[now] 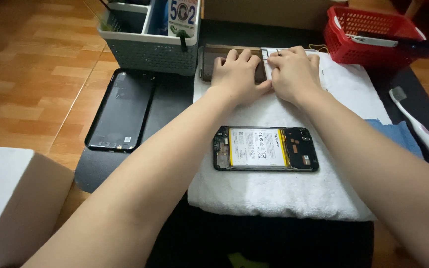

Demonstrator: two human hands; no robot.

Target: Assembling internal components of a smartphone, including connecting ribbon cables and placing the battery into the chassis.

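Note:
My left hand [238, 73] presses flat on a dark, translucent rectangular panel [208, 58] at the far edge of a white towel [274, 193]. My right hand [294, 72] lies beside it, fingers curled at the panel's right end, over a white sheet [348, 82]. An opened phone [265, 148] with its white and yellow battery exposed rests on the towel nearer me. A black phone back cover [121, 110] sits to the left on the dark table.
A grey slotted organiser bin [147, 42] stands at the back left. A red plastic basket [373, 37] sits at the back right. A white toothbrush [423, 129] and a blue cloth [398, 135] lie on the right. A white box [11, 198] is at near left.

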